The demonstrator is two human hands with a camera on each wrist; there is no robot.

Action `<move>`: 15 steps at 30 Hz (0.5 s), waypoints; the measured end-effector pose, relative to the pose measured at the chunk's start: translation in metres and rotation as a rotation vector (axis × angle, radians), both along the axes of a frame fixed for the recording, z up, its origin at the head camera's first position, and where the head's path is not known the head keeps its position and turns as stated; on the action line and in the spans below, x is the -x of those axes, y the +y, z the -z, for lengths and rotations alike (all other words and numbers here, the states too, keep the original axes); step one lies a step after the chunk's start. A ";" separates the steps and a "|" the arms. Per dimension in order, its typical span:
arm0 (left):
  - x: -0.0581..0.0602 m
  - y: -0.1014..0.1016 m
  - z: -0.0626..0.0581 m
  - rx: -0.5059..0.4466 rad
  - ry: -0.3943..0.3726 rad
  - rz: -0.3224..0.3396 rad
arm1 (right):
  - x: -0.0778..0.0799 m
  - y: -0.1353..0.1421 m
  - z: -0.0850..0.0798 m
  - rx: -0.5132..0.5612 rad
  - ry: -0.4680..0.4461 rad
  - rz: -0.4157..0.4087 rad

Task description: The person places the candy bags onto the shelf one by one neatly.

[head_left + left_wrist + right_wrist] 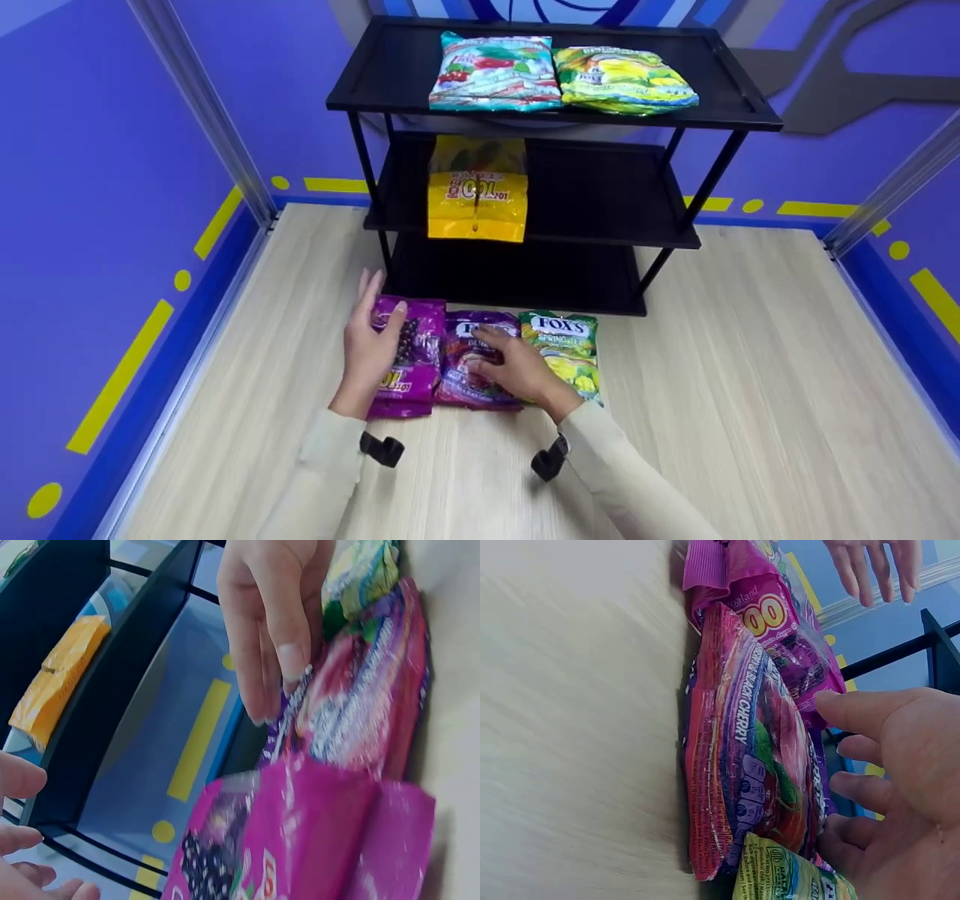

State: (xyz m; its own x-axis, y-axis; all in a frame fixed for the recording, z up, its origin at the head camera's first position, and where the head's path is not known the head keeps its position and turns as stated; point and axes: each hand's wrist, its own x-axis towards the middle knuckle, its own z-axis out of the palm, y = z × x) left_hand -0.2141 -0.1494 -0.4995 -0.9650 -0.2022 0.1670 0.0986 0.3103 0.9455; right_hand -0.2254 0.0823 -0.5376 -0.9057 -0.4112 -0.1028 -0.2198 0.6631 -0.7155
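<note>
Three candy bags lie side by side on the wooden surface. My left hand [369,346], fingers straight and thumb spread, is above the left edge of the magenta bag [420,352]; the left wrist view shows its fingers [19,840] apart from that bag. My right hand [519,367] is over the dark purple Fox's berries bag [459,382], its fingers loosely bent. In the right wrist view its fingertips [840,834] are at the top of this bag, not wrapped round it. The green-yellow Fox's bag [562,349] lies to the right, partly behind the right wrist.
Behind the bags stands a black three-tier rack [600,195]. Its top shelf bears a teal-and-red candy bag [495,73] and a yellow-green candy bag [622,79]. A yellow bag [478,191] stands on the middle shelf. Blue panels [112,187] border the wooden surface [750,390].
</note>
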 end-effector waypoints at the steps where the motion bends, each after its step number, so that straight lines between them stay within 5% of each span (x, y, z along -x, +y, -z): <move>1: 0.000 -0.003 0.001 0.024 -0.008 -0.004 | 0.000 0.000 0.001 -0.002 0.009 -0.005; 7: -0.002 -0.020 0.009 0.115 -0.050 -0.019 | 0.000 0.000 0.004 -0.019 0.050 -0.019; 15: -0.009 -0.040 0.028 0.124 -0.168 0.025 | -0.001 -0.002 0.007 -0.052 0.067 -0.018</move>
